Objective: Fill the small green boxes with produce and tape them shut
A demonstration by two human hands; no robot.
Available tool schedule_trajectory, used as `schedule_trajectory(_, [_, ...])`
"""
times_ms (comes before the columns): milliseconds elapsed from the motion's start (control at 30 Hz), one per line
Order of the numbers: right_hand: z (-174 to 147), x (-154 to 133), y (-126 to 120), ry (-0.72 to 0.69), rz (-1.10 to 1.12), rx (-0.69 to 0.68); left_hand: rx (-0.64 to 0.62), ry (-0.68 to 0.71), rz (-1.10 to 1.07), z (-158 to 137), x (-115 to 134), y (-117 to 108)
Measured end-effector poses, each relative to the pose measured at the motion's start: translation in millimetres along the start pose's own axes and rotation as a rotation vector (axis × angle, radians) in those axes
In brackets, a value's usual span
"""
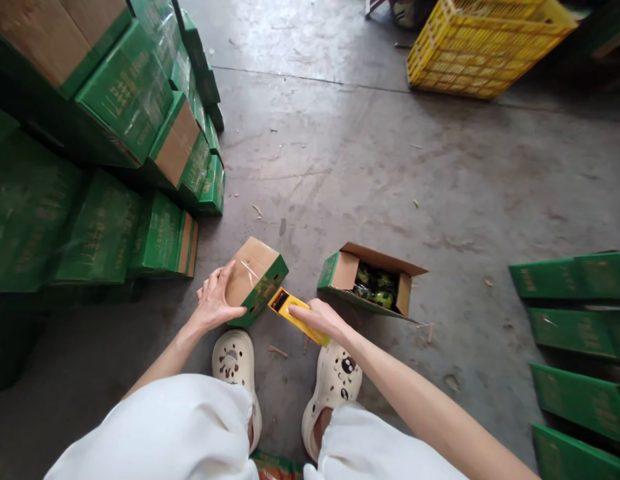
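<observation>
My left hand (pixel 217 299) is closed around the left end of a green cardboard carton (pixel 259 267), its thumb on the near side. The carton's bare brown face points up, with a shiny strip across it. My right hand (pixel 323 319) grips a long yellow tool (pixel 297 317) with a dark slot at its front end; its exact kind is unclear. That end is close to the carton's right side; whether they touch I cannot tell. To the right stands an opened green carton (pixel 330 270), flaps spread, with dark-wrapped green produce (pixel 377 285) inside.
Stacked green cartons (pixel 127 100) rise on the left. More green cartons (pixel 573 333) line the right edge. A yellow plastic crate (pixel 483 57) stands at the back right. My cream clogs (pixel 235 363) are just below the carton; scraps litter the concrete floor (pixel 350 160).
</observation>
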State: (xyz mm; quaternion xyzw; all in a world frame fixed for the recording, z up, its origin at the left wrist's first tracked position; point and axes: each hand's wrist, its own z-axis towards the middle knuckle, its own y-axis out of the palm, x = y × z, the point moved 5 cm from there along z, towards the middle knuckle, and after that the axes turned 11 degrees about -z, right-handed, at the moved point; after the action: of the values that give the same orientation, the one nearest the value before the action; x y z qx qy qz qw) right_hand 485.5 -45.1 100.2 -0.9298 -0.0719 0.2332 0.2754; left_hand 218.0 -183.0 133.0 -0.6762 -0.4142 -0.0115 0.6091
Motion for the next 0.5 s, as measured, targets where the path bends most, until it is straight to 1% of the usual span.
schedule_trajectory(67, [12.9, -24.1, -11.1, -0.011, -0.025, 0.010, -0.050, -0.004, -0.045, 12.7, -13.5, -13.7])
schedule_trajectory(133, [18.0, -41.2, -20.9, -0.020, -0.014, 0.015, -0.103, 0.003, -0.076, 26.7, -23.1, -27.8])
schedule_trajectory(200, [18.7, -52.1, -27.2, -0.046, 0.006, 0.007, -0.149, 0.005, -0.048, 39.8, -24.0, -36.1])
schedule_trajectory(233, [18.5, -55.2, -29.0, -0.054, 0.005, 0.004, -0.163, -0.004, -0.016, 45.2, -20.1, -36.3])
schedule_trajectory(300, [19.2, -57.4, -30.1, -0.044, -0.030, 0.003, -0.170, -0.040, 0.049, 51.7, -3.9, -27.0])
schedule_trajectory(400, [23.5, -52.2, -27.2, 0.051, -0.110, 0.017, -0.122, -0.104, 0.159, 48.3, 32.6, 3.1])
schedule_trajectory(500, [29.1, -47.0, -20.3, 0.118, -0.127, 0.016, -0.049, -0.073, 0.309, 35.7, 63.4, 28.8])
